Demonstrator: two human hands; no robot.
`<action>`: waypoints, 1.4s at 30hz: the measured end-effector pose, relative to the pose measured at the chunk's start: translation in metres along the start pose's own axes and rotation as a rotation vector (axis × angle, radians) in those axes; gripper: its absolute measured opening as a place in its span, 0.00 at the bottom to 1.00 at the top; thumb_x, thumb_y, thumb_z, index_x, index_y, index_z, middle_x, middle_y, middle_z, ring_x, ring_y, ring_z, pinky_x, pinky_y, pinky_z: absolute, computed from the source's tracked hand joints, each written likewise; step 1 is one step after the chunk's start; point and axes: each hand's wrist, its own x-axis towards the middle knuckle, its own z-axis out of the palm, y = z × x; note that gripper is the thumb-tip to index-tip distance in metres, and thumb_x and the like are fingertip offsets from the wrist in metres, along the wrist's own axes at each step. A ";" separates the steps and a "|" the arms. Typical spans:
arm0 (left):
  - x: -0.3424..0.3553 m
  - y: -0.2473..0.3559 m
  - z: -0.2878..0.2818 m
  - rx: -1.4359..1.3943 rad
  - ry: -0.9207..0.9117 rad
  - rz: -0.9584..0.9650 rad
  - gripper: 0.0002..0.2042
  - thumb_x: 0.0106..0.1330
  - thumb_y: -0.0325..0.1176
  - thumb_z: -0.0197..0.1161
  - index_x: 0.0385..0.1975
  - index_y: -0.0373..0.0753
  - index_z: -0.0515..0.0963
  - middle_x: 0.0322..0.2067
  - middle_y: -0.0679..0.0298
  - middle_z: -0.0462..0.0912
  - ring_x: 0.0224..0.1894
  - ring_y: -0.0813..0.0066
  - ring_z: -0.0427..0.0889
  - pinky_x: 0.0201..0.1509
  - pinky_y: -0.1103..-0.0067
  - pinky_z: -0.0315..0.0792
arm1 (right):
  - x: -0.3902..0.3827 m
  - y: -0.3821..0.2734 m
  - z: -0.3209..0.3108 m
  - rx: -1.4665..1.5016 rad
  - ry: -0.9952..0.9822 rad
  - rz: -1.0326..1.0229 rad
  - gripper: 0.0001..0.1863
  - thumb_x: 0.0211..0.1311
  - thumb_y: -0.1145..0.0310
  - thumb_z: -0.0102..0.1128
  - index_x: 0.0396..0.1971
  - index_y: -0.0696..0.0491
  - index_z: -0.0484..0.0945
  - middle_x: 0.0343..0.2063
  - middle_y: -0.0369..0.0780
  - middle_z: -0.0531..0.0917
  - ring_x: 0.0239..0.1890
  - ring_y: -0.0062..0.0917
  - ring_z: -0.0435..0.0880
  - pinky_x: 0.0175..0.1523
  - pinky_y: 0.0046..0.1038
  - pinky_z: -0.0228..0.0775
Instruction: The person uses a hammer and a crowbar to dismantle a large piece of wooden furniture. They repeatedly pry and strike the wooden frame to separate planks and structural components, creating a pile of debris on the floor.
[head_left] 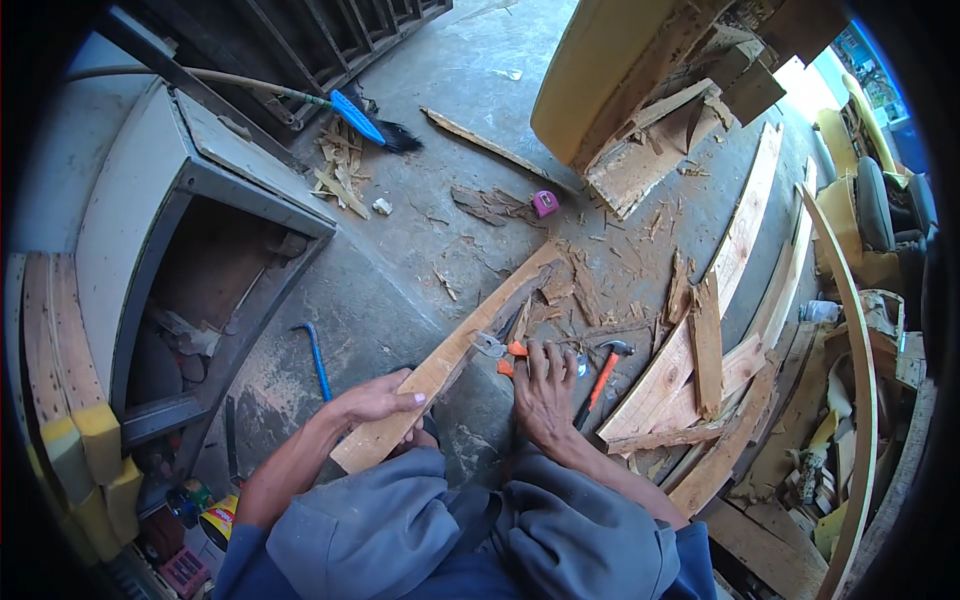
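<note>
My left hand (382, 402) is closed round the near part of a long wooden board (465, 340), thumb on top. The board slants up and away to the right, its far part near wood scraps on the floor. In my right hand (547, 392) is a pair of pliers (490, 345) with orange handles, fingers wrapped over the grips. The metal jaws meet the board's right edge around its middle; whether they grip anything there is too small to tell. Just right of that hand lies a hammer (604, 378) with an orange and black handle.
A blue pry bar (318, 362) lies left of the board. Beyond are a purple tape measure (544, 203) and a blue-headed broom (358, 118). Long planks (735, 260) lie at right, an open-sided cabinet (190, 260) stands left, and a broken wooden piece (640, 150) stands far right.
</note>
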 end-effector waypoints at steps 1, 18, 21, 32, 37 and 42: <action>-0.002 0.008 -0.001 -0.020 -0.023 -0.009 0.16 0.75 0.38 0.54 0.51 0.33 0.63 0.32 0.56 0.80 0.28 0.68 0.85 0.32 0.72 0.81 | 0.003 0.000 0.000 -0.043 0.032 -0.004 0.15 0.56 0.69 0.57 0.42 0.59 0.79 0.59 0.48 0.70 0.64 0.41 0.65 0.64 0.53 0.53; -0.016 0.079 0.054 -0.080 0.004 -0.021 0.15 0.75 0.34 0.49 0.52 0.30 0.61 0.31 0.50 0.80 0.28 0.62 0.86 0.30 0.69 0.83 | 0.028 0.026 -0.042 -0.272 -0.027 -0.031 0.08 0.53 0.67 0.57 0.31 0.54 0.80 0.46 0.46 0.74 0.43 0.38 0.74 0.44 0.42 0.67; -0.014 0.072 0.066 -0.034 0.035 0.001 0.16 0.75 0.34 0.50 0.53 0.31 0.60 0.31 0.50 0.80 0.27 0.64 0.85 0.27 0.69 0.82 | 0.020 0.027 -0.043 -0.233 -0.143 0.031 0.07 0.51 0.68 0.58 0.28 0.54 0.81 0.39 0.45 0.74 0.36 0.37 0.75 0.35 0.42 0.70; -0.006 0.046 0.072 -0.132 0.052 0.018 0.17 0.76 0.36 0.51 0.54 0.30 0.61 0.31 0.52 0.80 0.27 0.65 0.84 0.29 0.71 0.81 | 0.011 0.009 -0.029 0.550 -0.444 0.645 0.15 0.53 0.64 0.60 0.32 0.61 0.84 0.30 0.52 0.79 0.35 0.51 0.84 0.39 0.54 0.73; 0.005 0.035 0.078 -0.098 0.081 0.037 0.18 0.76 0.37 0.51 0.55 0.32 0.60 0.30 0.53 0.80 0.25 0.66 0.84 0.28 0.72 0.80 | 0.013 0.012 -0.038 1.651 -0.570 1.095 0.03 0.53 0.71 0.57 0.29 0.50 0.74 0.19 0.29 0.68 0.19 0.13 0.62 0.21 0.20 0.52; 0.025 0.029 0.076 -0.022 0.067 0.080 0.17 0.76 0.37 0.50 0.54 0.32 0.59 0.30 0.54 0.80 0.24 0.67 0.83 0.26 0.73 0.80 | 0.009 0.024 -0.042 2.056 -0.497 1.195 0.06 0.52 0.76 0.55 0.31 0.51 0.72 0.19 0.28 0.66 0.18 0.13 0.61 0.20 0.19 0.51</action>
